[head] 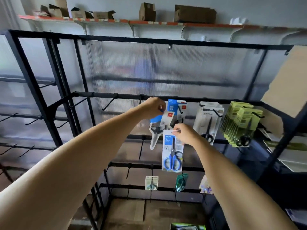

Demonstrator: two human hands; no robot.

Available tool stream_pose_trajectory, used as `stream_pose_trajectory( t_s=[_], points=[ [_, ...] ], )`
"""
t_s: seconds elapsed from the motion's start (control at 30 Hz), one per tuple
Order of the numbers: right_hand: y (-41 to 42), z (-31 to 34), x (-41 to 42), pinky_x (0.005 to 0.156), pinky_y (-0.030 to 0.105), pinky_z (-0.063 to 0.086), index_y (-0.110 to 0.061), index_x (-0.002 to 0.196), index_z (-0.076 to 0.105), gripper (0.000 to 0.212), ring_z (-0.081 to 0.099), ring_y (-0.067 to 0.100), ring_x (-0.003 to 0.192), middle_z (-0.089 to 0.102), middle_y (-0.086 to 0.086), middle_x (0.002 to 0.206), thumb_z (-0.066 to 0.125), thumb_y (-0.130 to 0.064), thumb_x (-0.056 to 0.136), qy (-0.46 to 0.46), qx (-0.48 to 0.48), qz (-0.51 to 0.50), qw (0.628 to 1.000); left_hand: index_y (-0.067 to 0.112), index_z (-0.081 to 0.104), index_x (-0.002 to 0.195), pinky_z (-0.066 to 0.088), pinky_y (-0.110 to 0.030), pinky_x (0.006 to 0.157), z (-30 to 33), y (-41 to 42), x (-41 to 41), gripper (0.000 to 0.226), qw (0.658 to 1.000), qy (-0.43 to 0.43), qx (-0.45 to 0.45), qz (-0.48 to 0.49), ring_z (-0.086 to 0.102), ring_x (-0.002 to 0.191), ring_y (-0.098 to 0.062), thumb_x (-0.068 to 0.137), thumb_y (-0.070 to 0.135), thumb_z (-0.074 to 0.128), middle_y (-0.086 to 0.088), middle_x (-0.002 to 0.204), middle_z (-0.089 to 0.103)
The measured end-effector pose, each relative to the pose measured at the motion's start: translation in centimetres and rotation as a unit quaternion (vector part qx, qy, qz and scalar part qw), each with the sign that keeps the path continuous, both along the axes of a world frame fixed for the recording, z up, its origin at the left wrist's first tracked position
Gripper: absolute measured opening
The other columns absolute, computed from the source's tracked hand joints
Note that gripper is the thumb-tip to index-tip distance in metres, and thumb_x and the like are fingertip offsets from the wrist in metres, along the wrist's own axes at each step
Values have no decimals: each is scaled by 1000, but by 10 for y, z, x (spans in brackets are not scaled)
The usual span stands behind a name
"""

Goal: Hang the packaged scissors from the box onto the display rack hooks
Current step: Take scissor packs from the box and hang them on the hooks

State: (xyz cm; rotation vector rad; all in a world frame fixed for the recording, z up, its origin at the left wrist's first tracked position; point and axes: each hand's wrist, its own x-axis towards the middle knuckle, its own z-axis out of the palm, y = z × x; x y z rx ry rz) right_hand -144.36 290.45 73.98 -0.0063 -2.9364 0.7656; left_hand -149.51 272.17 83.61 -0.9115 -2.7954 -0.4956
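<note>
Blue-handled pack (172,151) hangs pinched at its top by right hand (184,135), near rack (116,95), while left hand (153,107) pinches another pack (159,123) w/ its hole prob. off hook (180,110), so either could slip & drop.

Both hands (153,106) (185,135) gripping scissor packs (172,151) at rack (132,97)

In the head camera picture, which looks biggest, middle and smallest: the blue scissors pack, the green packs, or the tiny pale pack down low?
1. Green packs, a whole bunch on one hook.
2. Blue scissors pack, held by the right hand.
3. Tiny pale pack, though it hangs lower and farther from the camera, so its true size is unsure.
</note>
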Motion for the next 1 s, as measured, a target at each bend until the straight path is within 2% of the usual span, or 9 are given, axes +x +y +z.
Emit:
stream_pose_trajectory(
  t_s=[0.13, 0.23, 0.33, 0.47, 0.6, 0.73, 0.83, 0.93, 1.0],
  points=[
    [37, 1, 21, 65, 36, 54, -10, 96, 63, 14, 61, 23, 71, 63, 5, 82, 56, -22, 98, 5, 12, -48, 999, 10, 72, 95, 54, -27, 67, -2, 39, 11, 10, 999, -1, 45, -24, 61, 77, -22, 86, 8, 68, -6, 87, 65],
    [55, 8, 32, 56, 26, 41, -13, 92, 61, 13, 54, 15, 61, 57, -2, 72, 55, -23, 98, 11, 22, -70, 997, 8, 72, 93, 57, -31, 68, -3, 62, 16, 9, 995, 2, 95, -4, 63, 79, -26, 86, 7, 67, -11, 92, 66],
    [63, 15, 37, 53, 24, 35, -15, 90, 60, 13, 50, 11, 56, 56, -1, 73, 55, -24, 98, 23, 27, -80, 996, 9, 71, 91, 59, -38, 74, -7, 75, 16, 6, 991, -4, 127, 36, 65, 85, -28, 86, 8, 69, -12, 97, 68],
    [66, 18, 41, 52, 22, 31, -16, 95, 62, 12, 51, 7, 57, 57, -3, 78, 54, -25, 98, 30, 35, -79, 996, 9, 68, 85, 60, -36, 66, -8, 82, 17, 9, 990, -20, 130, 52, 66, 78, -27, 84, 1, 64, -10, 89, 67],
    [67, 12, 40, 61, 26, 40, -19, 91, 59, 11, 56, 16, 63, 55, -6, 73, 54, -26, 98, 26, 23, -71, 997, 14, 62, 77, 44, -27, 58, -11, 84, 20, 20, 992, 12, 105, 68, 59, 75, -26, 82, -4, 54, -7, 84, 65],
    [68, 8, 38, 67, 33, 51, -15, 94, 62, 12, 59, 21, 70, 56, -6, 72, 54, -23, 98, 23, 12, -51, 998, 15, 64, 82, 52, -34, 63, -13, 79, 16, 21, 988, 8, 120, 92, 61, 76, -28, 85, -1, 51, -8, 88, 65],
    [66, 8, 33, 70, 35, 53, -13, 99, 64, 14, 62, 22, 76, 60, 0, 82, 53, -22, 98, 20, 6, -45, 999, 13, 66, 89, 49, -32, 59, -21, 83, 13, 27, 986, -3, 126, 105, 60, 74, -28, 84, -3, 44, -10, 89, 66],
    [63, 4, 25, 65, 31, 49, -14, 97, 63, 15, 64, 22, 75, 63, 2, 85, 53, -25, 98, 17, 10, -46, 999, 17, 64, 95, 44, -31, 61, -29, 85, 13, 23, 984, 15, 103, 143, 59, 77, -29, 86, 7, 46, -6, 89, 64],
    [61, 0, 19, 70, 38, 54, -12, 97, 62, 14, 65, 23, 79, 64, 3, 88, 54, -25, 97, 12, -1, -48, 999, 19, 63, 98, 45, -30, 63, -34, 86, 6, 17, 982, 36, 84, 168, 61, 81, -31, 88, 15, 49, -5, 89, 65]
  ],
)
